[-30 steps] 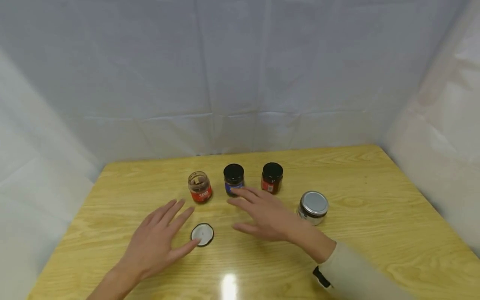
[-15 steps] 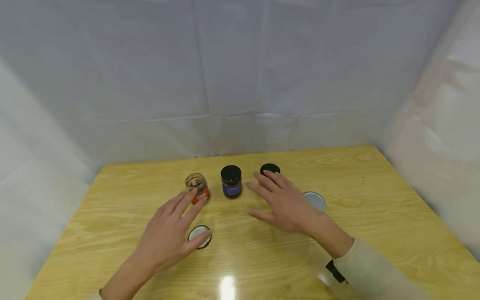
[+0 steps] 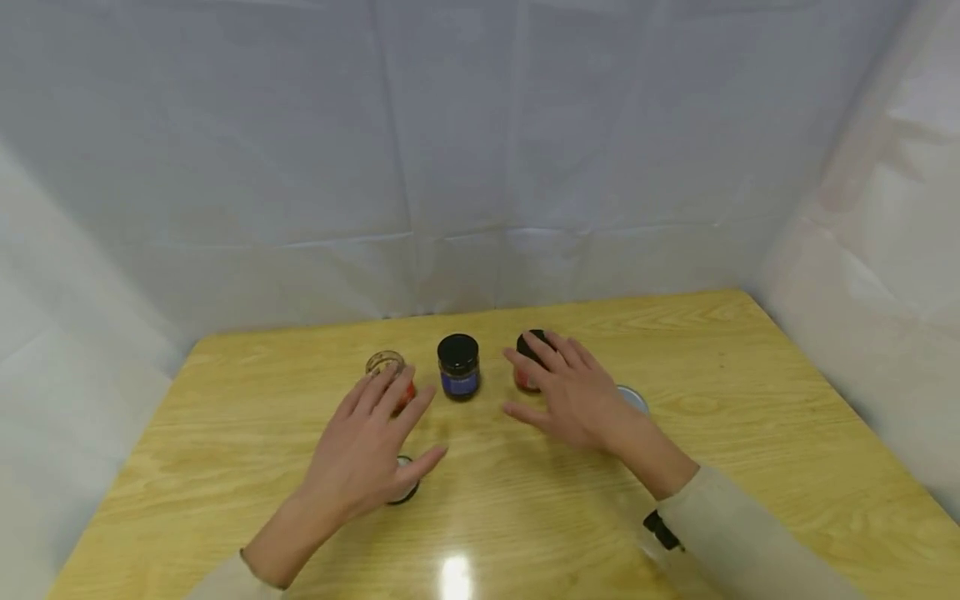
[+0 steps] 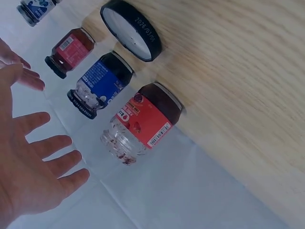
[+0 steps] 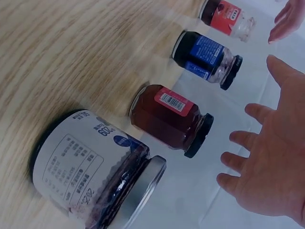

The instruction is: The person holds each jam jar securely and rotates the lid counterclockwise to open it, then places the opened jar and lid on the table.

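My left hand [image 3: 360, 454] hovers with spread fingers over the lidless red-labelled glass jar [image 4: 145, 119], partly covering it in the head view. Only dark remains show in the bottom of that jar. Under the left thumb lies a loose jar lid [image 4: 128, 29], white inside with a black rim. Fingers apart, my right hand [image 3: 581, 404] is raised in front of a dark red jar [image 5: 164, 117] with a black lid. A blue-labelled jar [image 3: 458, 367], also black-lidded, stands between the two hands. Neither hand holds anything.
A larger white-labelled jar [image 5: 86, 157] with a silver lid stands at the right, mostly behind the right hand in the head view. The jars stand on a wooden table [image 3: 750, 467]. White sheeting [image 3: 480, 150] hangs behind the table and at both sides.
The left hand has moved right and forward, now covering part of the open jar and the lid. My right hand has moved right, from before the blue-labelled jar to before the dark red one.
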The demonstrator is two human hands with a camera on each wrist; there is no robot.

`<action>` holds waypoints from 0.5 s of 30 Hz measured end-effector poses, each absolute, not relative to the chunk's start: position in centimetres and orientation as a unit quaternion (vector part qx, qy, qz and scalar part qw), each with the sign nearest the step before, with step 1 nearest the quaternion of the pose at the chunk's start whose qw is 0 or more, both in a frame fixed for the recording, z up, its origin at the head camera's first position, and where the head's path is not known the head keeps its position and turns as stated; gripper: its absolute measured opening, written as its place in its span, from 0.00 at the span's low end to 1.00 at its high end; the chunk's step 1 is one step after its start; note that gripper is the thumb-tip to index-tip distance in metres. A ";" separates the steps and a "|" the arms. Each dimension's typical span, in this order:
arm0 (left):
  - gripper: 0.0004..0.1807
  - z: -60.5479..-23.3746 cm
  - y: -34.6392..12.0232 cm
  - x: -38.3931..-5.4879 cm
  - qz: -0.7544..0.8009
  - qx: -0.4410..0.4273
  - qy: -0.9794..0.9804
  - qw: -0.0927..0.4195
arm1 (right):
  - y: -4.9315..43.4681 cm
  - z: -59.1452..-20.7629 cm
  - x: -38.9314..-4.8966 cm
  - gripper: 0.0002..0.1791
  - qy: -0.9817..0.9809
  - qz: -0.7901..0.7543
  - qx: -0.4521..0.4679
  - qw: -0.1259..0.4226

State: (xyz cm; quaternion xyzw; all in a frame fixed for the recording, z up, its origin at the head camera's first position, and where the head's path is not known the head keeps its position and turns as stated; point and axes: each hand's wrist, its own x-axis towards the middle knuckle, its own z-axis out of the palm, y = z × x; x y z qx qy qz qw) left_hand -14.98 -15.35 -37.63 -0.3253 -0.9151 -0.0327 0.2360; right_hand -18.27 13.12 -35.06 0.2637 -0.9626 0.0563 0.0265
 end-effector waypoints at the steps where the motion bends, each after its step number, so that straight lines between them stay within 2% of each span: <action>1: 0.40 -37.6 -15.3 -15.1 -0.030 -0.329 -0.912 0.244 | 13.1 -35.1 -18.3 0.40 -0.963 0.058 0.260 0.028; 4: 0.40 -37.6 -15.1 -15.6 -0.022 -0.333 -0.907 0.258 | 13.0 -35.0 -18.4 0.40 -0.965 0.058 0.252 0.030; 9: 0.38 -37.5 -14.6 -16.0 -0.021 -0.313 -0.915 0.253 | 12.7 -35.2 -18.7 0.40 -0.968 0.055 0.245 0.028; 15: 0.37 -37.2 -13.7 -16.4 -0.075 -0.292 -0.914 0.270 | 12.4 -35.1 -19.0 0.41 -0.969 0.057 0.238 0.025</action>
